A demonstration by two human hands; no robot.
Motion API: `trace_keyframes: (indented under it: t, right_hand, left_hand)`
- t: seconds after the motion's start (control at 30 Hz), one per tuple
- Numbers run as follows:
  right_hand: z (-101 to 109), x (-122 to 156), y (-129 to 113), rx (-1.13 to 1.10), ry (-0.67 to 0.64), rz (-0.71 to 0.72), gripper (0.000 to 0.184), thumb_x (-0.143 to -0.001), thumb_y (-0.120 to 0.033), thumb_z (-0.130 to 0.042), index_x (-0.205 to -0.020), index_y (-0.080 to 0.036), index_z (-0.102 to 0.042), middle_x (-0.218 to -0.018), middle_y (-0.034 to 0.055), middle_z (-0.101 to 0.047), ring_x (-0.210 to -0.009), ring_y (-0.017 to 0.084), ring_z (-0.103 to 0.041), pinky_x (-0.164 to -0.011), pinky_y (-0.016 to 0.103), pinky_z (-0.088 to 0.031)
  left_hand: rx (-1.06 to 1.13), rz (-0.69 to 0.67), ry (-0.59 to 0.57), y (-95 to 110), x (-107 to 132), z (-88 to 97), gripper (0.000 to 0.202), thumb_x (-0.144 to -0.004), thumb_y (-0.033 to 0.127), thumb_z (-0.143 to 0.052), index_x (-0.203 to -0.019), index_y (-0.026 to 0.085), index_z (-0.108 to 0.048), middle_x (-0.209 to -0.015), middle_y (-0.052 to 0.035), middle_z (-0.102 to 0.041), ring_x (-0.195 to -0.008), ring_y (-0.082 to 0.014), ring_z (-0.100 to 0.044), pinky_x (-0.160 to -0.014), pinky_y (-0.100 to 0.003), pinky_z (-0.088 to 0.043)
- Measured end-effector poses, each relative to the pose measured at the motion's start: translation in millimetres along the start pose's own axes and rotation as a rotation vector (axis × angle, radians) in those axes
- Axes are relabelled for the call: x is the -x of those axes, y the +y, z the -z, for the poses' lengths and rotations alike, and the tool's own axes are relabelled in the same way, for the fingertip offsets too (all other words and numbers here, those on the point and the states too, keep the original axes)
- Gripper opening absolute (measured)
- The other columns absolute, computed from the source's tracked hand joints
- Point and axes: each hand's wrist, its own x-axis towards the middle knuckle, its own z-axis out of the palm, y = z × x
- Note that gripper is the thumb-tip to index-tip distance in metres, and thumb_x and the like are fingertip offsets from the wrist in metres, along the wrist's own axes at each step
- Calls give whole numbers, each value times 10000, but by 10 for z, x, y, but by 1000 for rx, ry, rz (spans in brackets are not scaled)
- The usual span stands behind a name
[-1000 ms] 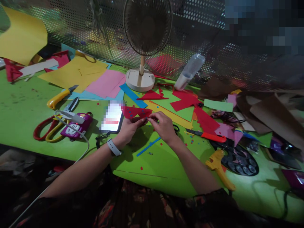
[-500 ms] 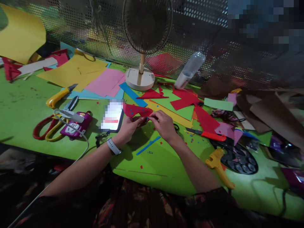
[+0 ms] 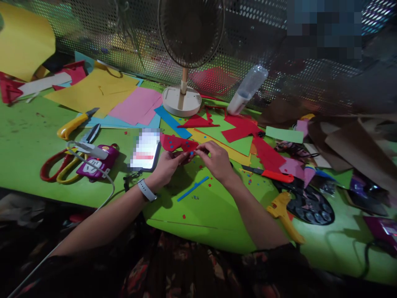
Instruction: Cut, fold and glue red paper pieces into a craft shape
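Red paper cutout (image 3: 177, 143): held just above the green table (image 3: 27, 145) at the middle of the head view, its right tip between the two hands. It is red with small blue dots.

Left hand (image 3: 169, 165): comes in from 7 o'clock with a watch (image 3: 145, 189) on the wrist. The fingers (image 3: 181, 157) curl up and pinch the cutout's lower edge from beneath.

Right hand (image 3: 217, 159): comes in from 5 o'clock. Thumb and forefinger are pressed together at the cutout's right tip, where a blue speck shows. Whether they grip the speck or the paper is too small to tell. The other fingers are loosely bent.

Around the hands: a phone (image 3: 145, 150) lies at 10 o'clock of the left hand, and a blue strip (image 3: 193, 188) lies at 6 o'clock. A red-handled cutter (image 3: 273, 176) is at 3 o'clock of the right hand, and a fan base (image 3: 181, 100) stands at 12 o'clock. Scissors (image 3: 60, 166) and a purple device (image 3: 97, 161) lie well off at 9 o'clock.

Step in hand: judging by the pinch and the dots, a small blue piece is being set onto the red paper.

Next move calls for: a steady left-hand hold on the paper and a light, exact press from the right fingertips, since the piece is tiny.
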Motion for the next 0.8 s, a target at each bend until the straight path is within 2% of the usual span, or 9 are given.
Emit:
trace_keyframes:
  t: [0.27,0.43,0.8]
  right_hand:
    - [26,6,-32,-112,-34,-108,49,-854,-238,-630,-864,-193,-646,-844,40,-675,-734,152,-602,-688,284,-459]
    - [10,18,-58,-126,1,-93,53,-849,-227,-619,-874,-191,-648,-850,41,-674,-725,144,-601,-678,274,-466]
    - [-50,31,-110,-112,-13,-161,77,-813,-253,-665,-855,-189,-656,-822,34,-674,-662,135,-595,-657,280,-465]
  left_hand:
    - [7,-44,10,9,9,-5,365,-655,282,-817,-957,144,-667,-918,-106,-747,-846,-224,-716,-859,-396,-567]
    - [4,-71,1,20,22,-13,398,-667,285,-814,-1012,155,-661,-924,-93,-750,-843,-213,-717,-866,-380,-569]
    - [-2,-77,3,-18,13,-1,291,-687,281,-800,-906,137,-675,-860,-92,-745,-793,-202,-714,-861,-381,-572]
